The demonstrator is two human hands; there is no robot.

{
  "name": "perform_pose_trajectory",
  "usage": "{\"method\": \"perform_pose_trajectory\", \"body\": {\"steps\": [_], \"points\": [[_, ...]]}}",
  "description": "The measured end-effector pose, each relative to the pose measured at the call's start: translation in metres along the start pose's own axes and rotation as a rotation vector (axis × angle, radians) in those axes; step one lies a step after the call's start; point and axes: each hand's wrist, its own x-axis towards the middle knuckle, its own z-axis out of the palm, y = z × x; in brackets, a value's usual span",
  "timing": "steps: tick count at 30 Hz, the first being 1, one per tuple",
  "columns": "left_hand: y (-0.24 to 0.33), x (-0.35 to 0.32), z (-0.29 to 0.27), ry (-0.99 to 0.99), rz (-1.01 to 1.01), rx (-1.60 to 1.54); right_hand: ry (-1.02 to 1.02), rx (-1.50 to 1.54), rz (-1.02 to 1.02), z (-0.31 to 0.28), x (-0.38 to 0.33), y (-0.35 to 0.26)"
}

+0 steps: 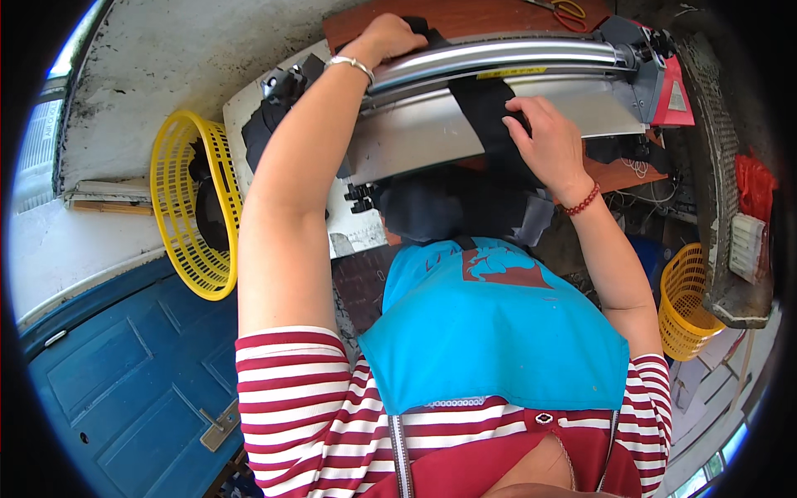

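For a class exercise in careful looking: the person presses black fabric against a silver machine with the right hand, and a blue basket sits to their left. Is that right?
Not quite. The head view shows the basket on the left is yellow, not blue. The rest holds: the right hand presses black fabric against the silver machine.

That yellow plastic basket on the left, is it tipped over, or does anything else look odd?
Yes: the yellow plastic lattice basket lies on its side, its mouth facing the silver roller machine, with dark cloth inside. The black fabric strip under the right hand drapes over the machine. Nothing looks spilled or broken.
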Motion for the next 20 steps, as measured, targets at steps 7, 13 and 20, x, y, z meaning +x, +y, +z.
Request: {"method": "perform_pose_trajectory", "body": {"steps": [7,13,20], "points": [[0.028,-0.005,-0.059,0.420,-0.134,-0.561,-0.176,0.285,-0.430,0.034,-0.069,-0.013],[0.042,-0.043,-0.141,0.469,-0.039,-0.651,-0.521,0.027,-0.355,0.096,-0.097,-0.006],[0.013,-0.092,-0.203,0.581,-0.011,-0.521,-0.579,0.057,-0.372,0.107,-0.101,-0.005]]}}
